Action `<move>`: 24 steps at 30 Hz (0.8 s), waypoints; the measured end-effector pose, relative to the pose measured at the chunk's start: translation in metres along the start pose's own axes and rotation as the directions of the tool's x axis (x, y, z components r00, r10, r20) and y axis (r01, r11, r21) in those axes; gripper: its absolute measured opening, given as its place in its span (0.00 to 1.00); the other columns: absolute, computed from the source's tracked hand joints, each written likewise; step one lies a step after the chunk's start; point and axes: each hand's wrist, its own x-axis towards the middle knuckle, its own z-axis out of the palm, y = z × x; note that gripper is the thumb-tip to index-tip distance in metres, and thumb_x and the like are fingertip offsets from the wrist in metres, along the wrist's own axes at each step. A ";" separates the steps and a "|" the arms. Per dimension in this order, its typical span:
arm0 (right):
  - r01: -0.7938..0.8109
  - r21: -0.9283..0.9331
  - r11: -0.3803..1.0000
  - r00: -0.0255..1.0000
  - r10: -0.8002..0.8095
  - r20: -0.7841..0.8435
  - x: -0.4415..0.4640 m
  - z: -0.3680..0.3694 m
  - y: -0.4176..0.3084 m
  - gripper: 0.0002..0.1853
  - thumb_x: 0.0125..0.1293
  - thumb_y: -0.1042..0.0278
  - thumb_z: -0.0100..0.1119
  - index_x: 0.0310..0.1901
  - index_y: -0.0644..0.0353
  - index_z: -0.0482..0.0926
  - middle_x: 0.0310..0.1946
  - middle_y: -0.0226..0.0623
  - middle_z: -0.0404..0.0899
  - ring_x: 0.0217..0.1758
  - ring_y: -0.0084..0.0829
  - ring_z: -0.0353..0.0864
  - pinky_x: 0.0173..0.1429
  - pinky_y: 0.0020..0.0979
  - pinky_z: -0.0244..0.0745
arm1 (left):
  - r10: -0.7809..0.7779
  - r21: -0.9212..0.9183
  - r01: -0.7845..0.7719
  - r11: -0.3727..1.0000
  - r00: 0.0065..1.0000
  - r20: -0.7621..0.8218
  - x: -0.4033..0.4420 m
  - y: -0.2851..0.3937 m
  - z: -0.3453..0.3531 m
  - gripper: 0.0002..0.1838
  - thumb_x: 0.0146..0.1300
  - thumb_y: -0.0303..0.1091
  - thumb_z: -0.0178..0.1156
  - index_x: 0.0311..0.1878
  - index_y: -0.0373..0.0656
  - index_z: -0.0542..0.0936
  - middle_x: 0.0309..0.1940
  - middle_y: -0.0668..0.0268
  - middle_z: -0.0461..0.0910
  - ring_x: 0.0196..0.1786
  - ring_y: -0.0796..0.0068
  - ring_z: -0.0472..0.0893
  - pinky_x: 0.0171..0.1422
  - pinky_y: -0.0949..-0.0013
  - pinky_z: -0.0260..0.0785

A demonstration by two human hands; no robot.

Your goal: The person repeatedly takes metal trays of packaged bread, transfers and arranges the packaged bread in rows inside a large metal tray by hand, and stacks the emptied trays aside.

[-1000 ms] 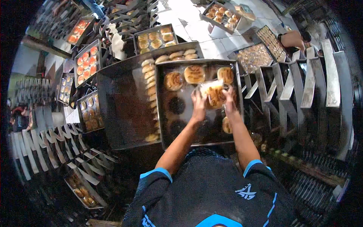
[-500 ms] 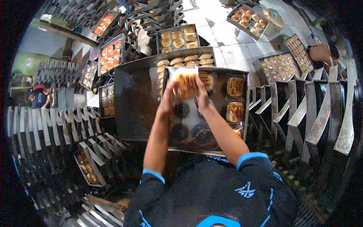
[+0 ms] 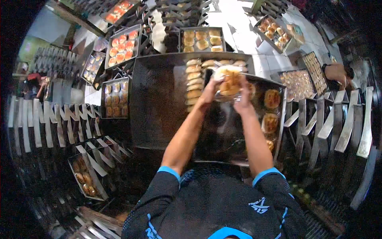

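Between my two hands is a wrapped bun [image 3: 229, 81] in clear plastic, raised over the upper left part of a dark metal tray [image 3: 281, 115]. My left hand [image 3: 210, 92] grips its left side and my right hand [image 3: 244, 95] its right side. Several wrapped buns [image 3: 272, 98] lie along the tray's right side, and another is partly hidden behind my right hand. Left of this tray, a larger metal tray [image 3: 159, 103] holds a column of packed buns [image 3: 194, 81] and a row along its far edge.
Trays of red-topped buns [image 3: 122, 47] and yellow buns [image 3: 202, 40] stand beyond. Stacked metal trays [image 3: 318, 119] rise at the right, others [image 3: 51, 119] at the left. One person [image 3: 337, 75] is at the far right, another [image 3: 34, 85] at the far left.
The view has shifted, so the trays appear further right. My hands still hold a wrapped bun, now near the tray's upper left corner rather than its right half as a second ago.
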 end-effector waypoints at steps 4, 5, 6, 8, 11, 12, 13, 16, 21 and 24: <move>0.221 -0.080 0.972 0.962 -0.231 -0.147 -0.079 0.120 -0.043 0.30 0.66 0.41 0.39 0.58 0.58 0.67 0.50 0.36 0.75 0.54 0.33 0.74 0.60 0.37 0.68 | 0.236 0.220 -0.250 0.943 0.968 0.086 -0.054 0.051 -0.017 0.27 0.64 0.45 0.45 0.59 0.33 0.64 0.54 0.57 0.69 0.59 0.65 0.68 0.63 0.62 0.59; 0.185 -0.045 0.982 0.972 -0.189 -0.140 -0.094 0.152 -0.043 0.29 0.69 0.44 0.36 0.60 0.60 0.66 0.56 0.37 0.71 0.58 0.30 0.71 0.62 0.35 0.67 | 0.186 0.095 -0.189 0.977 0.982 0.039 -0.079 0.085 -0.017 0.27 0.64 0.45 0.46 0.58 0.33 0.64 0.53 0.58 0.70 0.57 0.66 0.68 0.62 0.63 0.59; 0.163 -0.048 0.985 0.972 -0.169 -0.164 -0.097 0.171 -0.024 0.29 0.69 0.44 0.36 0.60 0.60 0.66 0.56 0.37 0.71 0.58 0.30 0.71 0.62 0.35 0.67 | 0.195 -0.018 -0.195 0.981 0.981 0.019 -0.100 0.100 -0.031 0.27 0.64 0.45 0.46 0.58 0.33 0.64 0.51 0.58 0.71 0.56 0.68 0.69 0.61 0.63 0.60; 0.128 -0.201 0.971 0.990 -0.137 -0.029 -0.095 0.207 0.012 0.31 0.69 0.44 0.36 0.64 0.61 0.60 0.64 0.39 0.61 0.66 0.31 0.62 0.66 0.35 0.61 | 0.006 -0.263 -0.026 0.965 0.997 -0.077 -0.131 0.105 -0.076 0.28 0.66 0.49 0.42 0.59 0.34 0.65 0.51 0.56 0.72 0.52 0.70 0.74 0.57 0.65 0.67; -0.195 -0.394 0.898 0.981 0.189 -0.054 -0.049 0.231 0.093 0.36 0.65 0.36 0.36 0.64 0.56 0.60 0.63 0.41 0.62 0.66 0.35 0.59 0.67 0.39 0.56 | -0.131 -0.490 0.056 0.870 0.984 -0.120 -0.141 0.066 -0.159 0.28 0.67 0.49 0.38 0.60 0.37 0.66 0.53 0.56 0.73 0.53 0.64 0.76 0.56 0.61 0.70; -0.376 -0.381 0.845 0.927 0.348 -0.142 -0.042 0.243 0.105 0.36 0.64 0.34 0.37 0.62 0.55 0.64 0.59 0.41 0.67 0.61 0.36 0.65 0.64 0.40 0.59 | -0.168 -0.566 0.050 0.823 0.973 -0.158 -0.141 0.045 -0.182 0.28 0.67 0.50 0.37 0.61 0.37 0.66 0.54 0.56 0.73 0.53 0.61 0.76 0.57 0.60 0.70; -0.544 -0.349 0.763 0.839 0.495 -0.225 -0.036 0.254 0.118 0.36 0.62 0.32 0.37 0.59 0.54 0.68 0.55 0.42 0.72 0.57 0.37 0.70 0.61 0.40 0.62 | -0.167 -0.459 0.069 0.886 0.970 -0.177 -0.135 0.006 -0.212 0.29 0.65 0.52 0.38 0.61 0.40 0.65 0.56 0.56 0.71 0.54 0.60 0.75 0.57 0.57 0.70; -0.740 -0.044 0.671 0.660 0.713 -0.237 -0.002 0.183 0.216 0.39 0.57 0.28 0.40 0.59 0.52 0.68 0.54 0.44 0.71 0.54 0.43 0.70 0.57 0.48 0.63 | -0.687 -0.611 0.505 0.610 0.721 -0.090 -0.124 -0.089 -0.268 0.35 0.62 0.60 0.40 0.64 0.45 0.65 0.62 0.56 0.65 0.64 0.57 0.65 0.64 0.50 0.59; -0.744 0.146 0.652 0.515 0.698 -0.497 -0.016 0.168 0.215 0.38 0.59 0.32 0.43 0.60 0.56 0.68 0.57 0.45 0.70 0.59 0.43 0.68 0.62 0.48 0.60 | -0.707 -0.483 0.555 0.677 0.673 -0.218 -0.099 -0.130 -0.261 0.36 0.61 0.61 0.40 0.64 0.45 0.64 0.62 0.56 0.65 0.64 0.57 0.65 0.64 0.50 0.57; -0.509 -0.777 0.370 0.838 0.008 -0.545 -0.048 0.154 0.215 0.33 0.62 0.40 0.44 0.55 0.63 0.72 0.50 0.50 0.75 0.54 0.45 0.72 0.61 0.40 0.63 | -0.668 -0.397 0.547 0.737 0.679 -0.304 -0.095 -0.144 -0.255 0.37 0.61 0.62 0.40 0.64 0.45 0.64 0.62 0.56 0.65 0.64 0.56 0.64 0.64 0.50 0.57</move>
